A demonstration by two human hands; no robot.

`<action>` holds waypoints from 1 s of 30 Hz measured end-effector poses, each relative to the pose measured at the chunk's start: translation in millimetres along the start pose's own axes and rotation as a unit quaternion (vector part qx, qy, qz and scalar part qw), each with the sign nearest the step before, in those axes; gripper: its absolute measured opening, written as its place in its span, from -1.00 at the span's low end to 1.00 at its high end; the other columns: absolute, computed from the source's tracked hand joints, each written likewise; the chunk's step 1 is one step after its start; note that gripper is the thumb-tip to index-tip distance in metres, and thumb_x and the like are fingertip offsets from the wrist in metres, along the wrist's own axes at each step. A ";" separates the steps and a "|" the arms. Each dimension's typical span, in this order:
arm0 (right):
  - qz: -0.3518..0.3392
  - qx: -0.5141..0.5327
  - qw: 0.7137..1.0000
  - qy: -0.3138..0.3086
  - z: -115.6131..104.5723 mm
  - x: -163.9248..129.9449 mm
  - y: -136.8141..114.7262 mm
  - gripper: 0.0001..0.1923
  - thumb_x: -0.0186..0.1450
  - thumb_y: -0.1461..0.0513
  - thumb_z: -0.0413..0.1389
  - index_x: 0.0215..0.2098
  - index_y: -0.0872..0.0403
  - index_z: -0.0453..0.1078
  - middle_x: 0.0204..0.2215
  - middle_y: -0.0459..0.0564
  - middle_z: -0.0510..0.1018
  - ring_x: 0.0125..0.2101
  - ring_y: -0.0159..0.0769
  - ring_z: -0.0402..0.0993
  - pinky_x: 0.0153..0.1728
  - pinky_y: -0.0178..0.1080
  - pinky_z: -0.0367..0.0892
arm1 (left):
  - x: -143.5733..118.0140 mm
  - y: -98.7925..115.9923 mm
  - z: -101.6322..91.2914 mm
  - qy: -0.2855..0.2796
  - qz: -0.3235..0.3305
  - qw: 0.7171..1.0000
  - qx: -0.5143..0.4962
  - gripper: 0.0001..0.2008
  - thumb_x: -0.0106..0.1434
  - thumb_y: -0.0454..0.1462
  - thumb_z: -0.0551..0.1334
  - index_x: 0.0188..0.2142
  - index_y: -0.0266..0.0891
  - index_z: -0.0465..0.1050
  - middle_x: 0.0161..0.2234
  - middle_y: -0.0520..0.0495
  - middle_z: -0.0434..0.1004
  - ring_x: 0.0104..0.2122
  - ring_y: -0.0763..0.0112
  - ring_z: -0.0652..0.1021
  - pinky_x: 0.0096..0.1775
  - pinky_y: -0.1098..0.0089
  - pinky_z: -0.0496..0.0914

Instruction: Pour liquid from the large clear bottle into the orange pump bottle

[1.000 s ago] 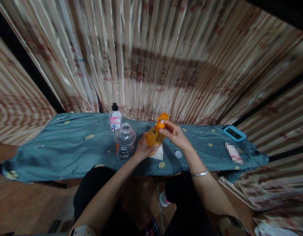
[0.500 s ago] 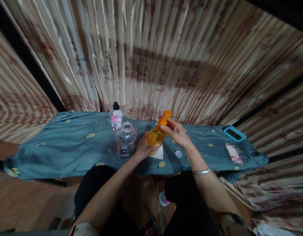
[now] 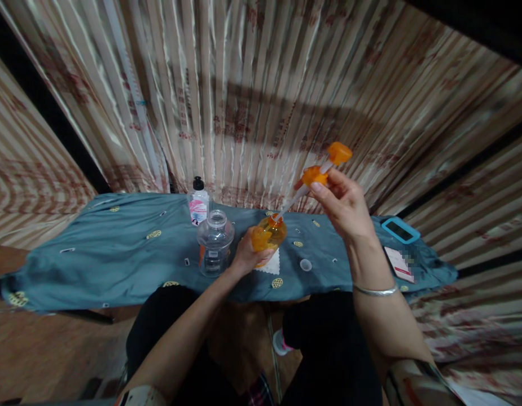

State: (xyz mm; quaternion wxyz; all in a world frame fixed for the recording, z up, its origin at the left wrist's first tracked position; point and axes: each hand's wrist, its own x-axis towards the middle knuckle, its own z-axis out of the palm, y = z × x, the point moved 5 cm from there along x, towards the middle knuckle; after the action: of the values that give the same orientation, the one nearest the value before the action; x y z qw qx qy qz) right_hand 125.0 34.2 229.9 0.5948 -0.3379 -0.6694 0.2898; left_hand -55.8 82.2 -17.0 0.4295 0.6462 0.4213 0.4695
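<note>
My left hand [image 3: 244, 256] grips an orange bottle [image 3: 267, 235] over a white cloth square [image 3: 271, 264] on the teal-covered table [image 3: 117, 254]. My right hand [image 3: 345, 206] holds the orange pump head [image 3: 324, 166] raised up and to the right. Its white tube slants down and its tip is still at the bottle's mouth. An open clear plastic bottle [image 3: 215, 242] stands just left of my left hand. A small bottle with a pink label and black cap [image 3: 198, 203] stands behind it.
A small white cap [image 3: 305, 264] lies on the cloth near the orange bottle. A phone in a blue case [image 3: 399, 229] and a card [image 3: 398, 263] lie at the table's right end. Striped curtains [image 3: 261, 101] hang close behind the table. My knees are under the front edge.
My right hand has lifted the pump head up and to the right, drawing its tube out of the orange bottle. My left hand and the bottle stayed in place.
</note>
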 end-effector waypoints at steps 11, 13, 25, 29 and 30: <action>-0.058 -0.025 0.994 0.090 -16.2 -4.0 -13.9 -0.47 0.21 -0.24 0.58 -0.14 -0.07 0.73 -0.29 -0.17 0.83 -0.25 -0.28 0.76 -0.14 -0.22 0.64 | -1.6 6.8 -1.7 0.012 -0.014 1.000 0.005 -0.42 0.02 -0.19 0.56 0.04 -0.10 0.53 -0.01 -0.09 0.80 0.02 -0.02 0.76 0.11 0.02 0.63; -0.068 -0.055 0.988 0.124 -22.6 -4.9 -15.7 -0.45 0.15 -0.27 0.60 -0.23 -0.05 0.73 -0.35 -0.16 0.82 -0.26 -0.29 0.72 -0.19 -0.25 0.58 | -1.6 5.4 -1.6 0.012 -0.015 1.000 0.005 -0.41 0.03 -0.18 0.56 0.06 -0.09 0.53 0.01 -0.10 0.80 0.03 -0.01 0.76 0.11 0.02 0.62; -0.196 0.044 0.925 0.321 -83.4 -34.4 -71.9 -0.49 -0.11 -0.05 0.75 -0.39 0.05 0.76 -0.50 0.00 0.84 -0.67 -0.47 0.45 -0.73 -0.40 0.17 | -2.3 3.3 -3.3 0.022 0.005 1.000 -0.010 -0.35 0.02 -0.12 0.64 0.08 -0.14 0.55 0.02 -0.17 0.78 0.07 -0.08 0.76 0.17 -0.01 0.63; -0.197 0.011 0.914 0.355 -98.1 -53.6 -67.5 -0.75 0.10 0.07 0.60 -0.32 -0.08 0.74 -0.41 -0.16 0.85 -0.57 -0.48 0.64 -0.64 -0.48 0.41 | -3.0 -1.2 -5.8 0.030 0.010 0.999 -0.014 -0.34 0.03 -0.12 0.65 0.09 -0.14 0.53 0.02 -0.14 0.76 0.06 -0.03 0.76 0.16 -0.01 0.64; -0.186 0.001 0.916 0.356 -99.9 -57.8 -58.6 -0.79 0.12 0.15 0.55 -0.29 -0.08 0.71 -0.40 -0.17 0.85 -0.53 -0.43 0.70 -0.60 -0.46 0.47 | -2.7 -3.3 -5.9 0.029 0.014 0.999 -0.017 -0.33 0.04 -0.11 0.65 0.10 -0.13 0.52 0.03 -0.14 0.76 0.05 -0.03 0.76 0.17 -0.03 0.64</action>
State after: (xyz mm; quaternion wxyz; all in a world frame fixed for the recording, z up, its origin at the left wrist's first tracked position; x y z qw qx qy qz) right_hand 221.5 -48.6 254.0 0.8373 -0.2876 -0.4637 0.0344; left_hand -62.5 81.5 -19.7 0.4214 0.6311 0.4166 0.5006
